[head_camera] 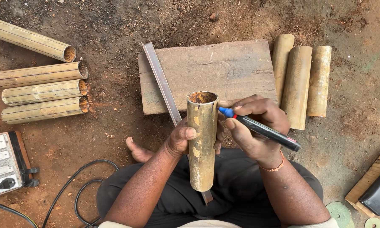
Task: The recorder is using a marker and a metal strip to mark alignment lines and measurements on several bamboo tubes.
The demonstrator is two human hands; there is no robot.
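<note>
Pipe (202, 141) held over lap, left hand (179, 141) wrapped around it. Right hand (257, 126) pinches marker (259, 128), blue tip at pipe's upper edge. Plank (215, 71) beyond.

Rusty yellow pipe (202, 141), blue-tipped black marker (261, 129)

Bare dirt (114, 126) between pipes (42, 90), board (215, 71)

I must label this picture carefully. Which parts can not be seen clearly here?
Head view only:
- Marker tip: hidden behind the held pipe.
- Left hand fingers: wrapped behind that pipe.
- Angle bar: lower part covered by pipe and hand.
- Switch board: cut off by the left edge.
- Black case: cut off by the right edge.
</note>
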